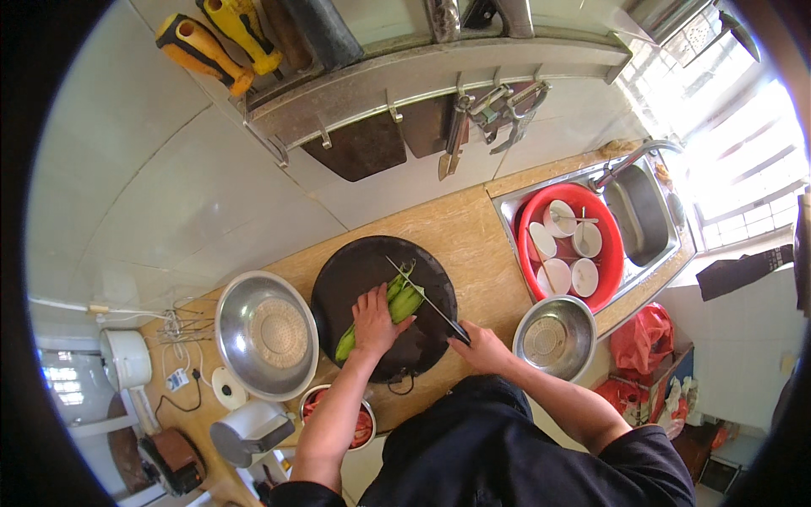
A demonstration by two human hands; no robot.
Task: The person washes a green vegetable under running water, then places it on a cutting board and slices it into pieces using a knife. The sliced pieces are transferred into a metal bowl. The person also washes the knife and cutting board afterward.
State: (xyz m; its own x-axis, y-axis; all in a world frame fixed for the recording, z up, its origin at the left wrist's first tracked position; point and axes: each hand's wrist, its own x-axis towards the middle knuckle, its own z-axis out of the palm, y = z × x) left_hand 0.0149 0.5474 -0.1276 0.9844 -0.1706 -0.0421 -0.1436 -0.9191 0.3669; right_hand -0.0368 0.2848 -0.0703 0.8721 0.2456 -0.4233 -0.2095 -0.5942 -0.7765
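On a round dark cutting board (424, 342) lie several long green vegetables (404, 305), side by side and slanting up to the right. My left hand (375, 322) presses them against the board, fingers over their middle. My right hand (479, 347) grips the black handle of a kitchen knife (426, 296). Its thin blade points up and left and lies across the stem ends of the vegetables. Whether the edge has entered them cannot be told. Below my left forearm, a metal bowl (374, 419) holds cut red pieces, partly hidden by the arm.
A large steel bowl (228, 336) stands left of the board, a smaller one (586, 355) to the right. In the sink sits a red basin (614, 253) with white bowls and chopsticks. A metal rack (437, 66) with hanging tools spans the wall above.
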